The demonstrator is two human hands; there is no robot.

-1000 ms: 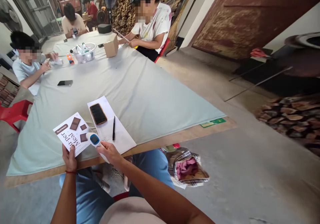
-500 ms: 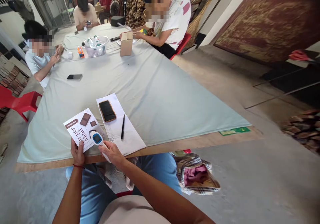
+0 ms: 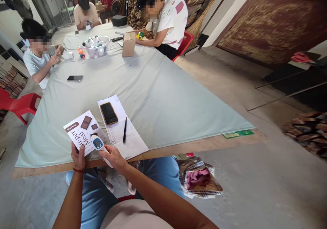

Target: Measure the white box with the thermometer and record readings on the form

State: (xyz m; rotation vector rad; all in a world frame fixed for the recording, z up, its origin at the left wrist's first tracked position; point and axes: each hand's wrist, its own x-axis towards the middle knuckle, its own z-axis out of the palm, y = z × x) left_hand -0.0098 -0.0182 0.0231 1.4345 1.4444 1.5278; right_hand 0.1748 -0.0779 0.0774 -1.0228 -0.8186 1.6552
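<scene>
My left hand is closed on the lower edge of a white printed card or flat pack, which shows brown squares and the words "Meal" and "NutriMotion". In my right hand is a white handheld infrared thermometer with a blue-framed screen facing up. Its head overlaps the lower right part of the printed card; whether they touch I cannot tell. Just right of the card, a white paper sheet lies on the table with a black phone and a black pen on it.
The table has a pale green cloth. Farther back are another phone, a clear basin of bottles, an orange box and a cardboard box. Several people sit around. A checked bag lies right of my legs.
The thermometer's screen has turned from blue to greyish. The person at the far right leans lower over the table. My hands keep nearly the same place.
</scene>
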